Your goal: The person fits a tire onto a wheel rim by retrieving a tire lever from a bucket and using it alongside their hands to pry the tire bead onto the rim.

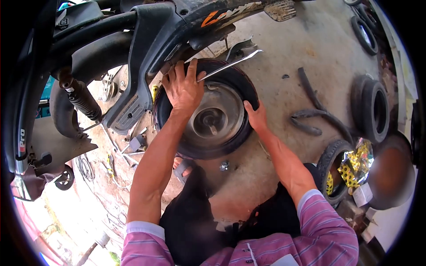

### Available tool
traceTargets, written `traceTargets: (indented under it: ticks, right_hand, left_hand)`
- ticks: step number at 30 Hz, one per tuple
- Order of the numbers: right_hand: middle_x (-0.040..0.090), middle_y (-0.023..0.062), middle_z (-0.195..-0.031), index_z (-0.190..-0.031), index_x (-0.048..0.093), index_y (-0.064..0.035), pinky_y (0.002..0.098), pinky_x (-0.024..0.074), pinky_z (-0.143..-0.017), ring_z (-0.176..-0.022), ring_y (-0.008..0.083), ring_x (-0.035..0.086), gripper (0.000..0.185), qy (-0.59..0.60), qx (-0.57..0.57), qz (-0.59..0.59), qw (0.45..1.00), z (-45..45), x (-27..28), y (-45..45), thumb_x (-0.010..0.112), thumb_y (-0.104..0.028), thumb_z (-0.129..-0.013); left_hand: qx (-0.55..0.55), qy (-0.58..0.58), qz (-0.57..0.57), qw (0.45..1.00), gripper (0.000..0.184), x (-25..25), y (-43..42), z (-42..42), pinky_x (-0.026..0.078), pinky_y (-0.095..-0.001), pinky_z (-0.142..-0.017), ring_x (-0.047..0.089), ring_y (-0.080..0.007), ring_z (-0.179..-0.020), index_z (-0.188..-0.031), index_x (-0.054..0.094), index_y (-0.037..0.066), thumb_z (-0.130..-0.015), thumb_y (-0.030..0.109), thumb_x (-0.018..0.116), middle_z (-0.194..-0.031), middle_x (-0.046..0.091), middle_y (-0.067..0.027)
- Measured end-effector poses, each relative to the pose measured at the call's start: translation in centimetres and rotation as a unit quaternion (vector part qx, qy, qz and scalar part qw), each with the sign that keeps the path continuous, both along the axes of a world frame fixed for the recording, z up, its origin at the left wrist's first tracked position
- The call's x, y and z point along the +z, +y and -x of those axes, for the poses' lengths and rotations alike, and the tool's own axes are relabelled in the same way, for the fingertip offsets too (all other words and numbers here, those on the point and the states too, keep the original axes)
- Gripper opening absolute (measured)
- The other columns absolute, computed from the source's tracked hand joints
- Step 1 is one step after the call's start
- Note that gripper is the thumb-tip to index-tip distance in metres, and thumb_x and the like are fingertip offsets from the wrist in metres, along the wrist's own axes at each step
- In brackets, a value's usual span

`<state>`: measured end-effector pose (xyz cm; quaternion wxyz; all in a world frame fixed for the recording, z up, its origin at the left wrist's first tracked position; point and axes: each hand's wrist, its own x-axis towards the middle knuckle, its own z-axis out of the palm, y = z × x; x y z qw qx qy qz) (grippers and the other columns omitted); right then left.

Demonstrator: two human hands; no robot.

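Note:
A scooter-size wheel (212,116) with a black tyre (239,83) is in front of me, below the motorbike. My left hand (184,88) lies over the tyre's upper left, fingers bent across the rubber. A silver tyre lever (233,64) comes out from under its thumb and slants up to the right. The lever's near end is hidden by the hand. On the tyre's right edge, my right hand (256,116) has its thumb on top, with the other fingers mostly hidden behind the rubber.
Overhead and left is the motorbike's black body (153,35) with a shock absorber (82,99). A rubber tube (326,116) lies at right, near stacked tyres (378,111) and another tyre (326,166) beside shiny yellow packaging (355,166). Tools (135,144) and cables (84,168) lie left.

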<state>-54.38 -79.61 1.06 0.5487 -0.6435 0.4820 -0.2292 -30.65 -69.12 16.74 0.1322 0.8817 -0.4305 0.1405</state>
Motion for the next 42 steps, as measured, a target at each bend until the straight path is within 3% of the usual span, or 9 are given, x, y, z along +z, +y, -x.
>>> traceTargets:
  ticks: [14,19,22,26,30,32,34,36,42]
  right_hand:
    - [0.072,0.0209,-0.106,-0.115,0.065,0.0031,0.0418,0.0514,-0.090,-0.102,0.0321,0.069,0.056,0.030,0.013,0.026,0.999,-0.8,1.8,0.0,0.081,-0.042,-0.086]
    - [0.072,0.0230,-0.108,-0.118,0.064,0.0042,0.0428,0.0523,-0.091,-0.104,0.0334,0.070,0.063,0.040,0.087,0.039,0.995,-2.1,4.3,-0.3,0.082,-0.045,-0.084]
    - [0.072,0.0234,-0.110,-0.121,0.062,0.0036,0.0434,0.0526,-0.092,-0.106,0.0341,0.070,0.065,0.053,0.140,0.064,0.987,-3.3,4.7,-1.0,0.082,-0.045,-0.084]
    - [0.071,0.0241,-0.114,-0.125,0.059,0.0032,0.0438,0.0523,-0.094,-0.109,0.0351,0.069,0.071,0.122,0.224,0.100,0.962,-5.5,10.1,-3.0,0.083,-0.048,-0.081]
    - [0.070,0.0280,-0.112,-0.126,0.057,0.0054,0.0478,0.0521,-0.094,-0.108,0.0431,0.068,0.085,0.154,0.364,0.196,0.897,-9.2,12.8,-7.8,0.080,-0.061,-0.077]
    - [0.069,0.0302,-0.112,-0.126,0.056,0.0061,0.0508,0.0517,-0.094,-0.109,0.0476,0.066,0.089,0.228,0.403,0.275,0.843,-11.6,16.8,-7.9,0.078,-0.064,-0.077]
    - [0.068,0.0327,-0.113,-0.132,0.053,0.0076,0.0521,0.0514,-0.094,-0.109,0.0494,0.065,0.097,0.229,0.462,0.305,0.801,-13.4,19.0,-8.2,0.076,-0.068,-0.075]
    - [0.068,0.0320,-0.113,-0.134,0.052,0.0081,0.0522,0.0514,-0.095,-0.109,0.0493,0.065,0.101,0.271,0.478,0.320,0.772,-14.4,20.1,-8.3,0.076,-0.070,-0.074]
    - [0.068,0.0256,-0.122,-0.137,0.055,-0.0007,0.0501,0.0526,-0.095,-0.113,0.0439,0.065,0.097,0.251,0.410,0.344,0.807,-13.7,19.4,-7.2,0.076,-0.071,-0.073]
  left_hand:
    - [0.027,0.015,0.041,0.999,0.049,0.2,2.1,0.5,0.035,-0.0540,-0.105,0.051,-0.0363,-0.126,-0.135,0.061,0.018,-0.091,0.035,0.071,-0.133,0.055,-0.0151]
    - [0.058,0.107,0.107,0.987,0.056,0.0,6.5,0.5,0.028,-0.0635,-0.109,0.049,-0.0436,-0.127,-0.141,0.057,0.016,-0.091,0.036,0.071,-0.136,0.054,-0.0183]
    - [0.119,0.039,0.065,0.990,0.059,-0.6,9.1,0.8,0.025,-0.0624,-0.112,0.046,-0.0461,-0.130,-0.146,0.054,0.016,-0.092,0.038,0.069,-0.141,0.053,-0.0216]
    - [0.201,0.114,0.075,0.970,0.063,-1.5,10.9,1.4,0.025,-0.0596,-0.113,0.043,-0.0470,-0.134,-0.150,0.049,0.016,-0.094,0.039,0.066,-0.140,0.053,-0.0247]
    - [0.245,0.229,0.164,0.928,0.064,-3.4,13.1,3.4,0.036,-0.0582,-0.105,0.048,-0.0438,-0.129,-0.144,0.053,0.008,-0.091,0.039,0.070,-0.135,0.055,-0.0264]
    - [0.245,0.281,0.212,0.904,0.059,-5.6,14.5,4.6,0.045,-0.0512,-0.099,0.054,-0.0419,-0.119,-0.139,0.053,0.005,-0.091,0.035,0.072,-0.128,0.056,-0.0246]
    - [0.260,0.377,0.279,0.844,0.061,-7.1,15.2,6.2,0.045,-0.0489,-0.099,0.056,-0.0379,-0.112,-0.138,0.052,0.003,-0.092,0.036,0.072,-0.125,0.053,-0.0234]
    - [0.231,0.407,0.294,0.833,0.064,-8.3,16.2,6.6,0.046,-0.0417,-0.095,0.055,-0.0296,-0.105,-0.138,0.052,0.002,-0.092,0.041,0.072,-0.123,0.051,-0.0195]
    - [0.204,0.430,0.266,0.839,0.063,-8.9,17.3,5.4,0.047,-0.0403,-0.093,0.056,-0.0264,-0.101,-0.137,0.053,0.002,-0.093,0.044,0.071,-0.120,0.053,-0.0168]
